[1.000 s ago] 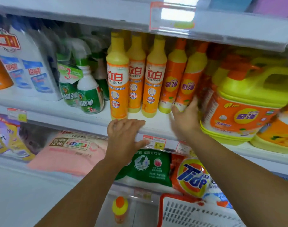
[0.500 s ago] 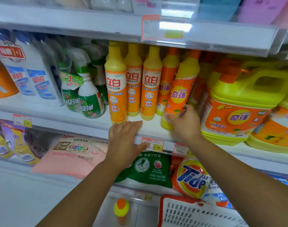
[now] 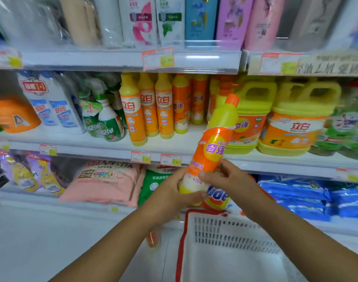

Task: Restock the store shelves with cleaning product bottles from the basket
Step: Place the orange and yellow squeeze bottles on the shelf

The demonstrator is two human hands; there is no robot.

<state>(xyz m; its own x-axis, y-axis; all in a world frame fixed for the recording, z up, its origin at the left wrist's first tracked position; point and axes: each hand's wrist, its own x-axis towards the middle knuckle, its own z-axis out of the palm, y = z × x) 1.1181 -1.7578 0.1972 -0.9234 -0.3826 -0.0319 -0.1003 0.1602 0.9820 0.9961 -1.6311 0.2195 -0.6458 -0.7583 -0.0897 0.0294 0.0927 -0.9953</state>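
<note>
While left hand (image 3: 168, 193) and right hand (image 3: 229, 179) grip bottle (image 3: 213, 150), its base is half hidden | basket (image 3: 231, 260) — cut off

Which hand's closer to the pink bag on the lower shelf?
Left. The left hand grips the bottle base just right of the pink bag; right hand holds the bottle from its far side, farther right.

the lower end of the held bottle (image 3: 212, 147) is covered by the left hand (image 3: 170, 192) and the thumb of the right hand (image 3: 229, 178). the tide bag (image 3: 216, 197) behind them shows only a few letters. the basket (image 3: 181, 241) is cut off by the bottom edge. an orange bottle (image 3: 151, 239) by the left forearm is partly hidden and blurred. the price tags (image 3: 158, 58) are too blurred to read, and the green bags (image 3: 345, 131) at far right are smeared.
</note>
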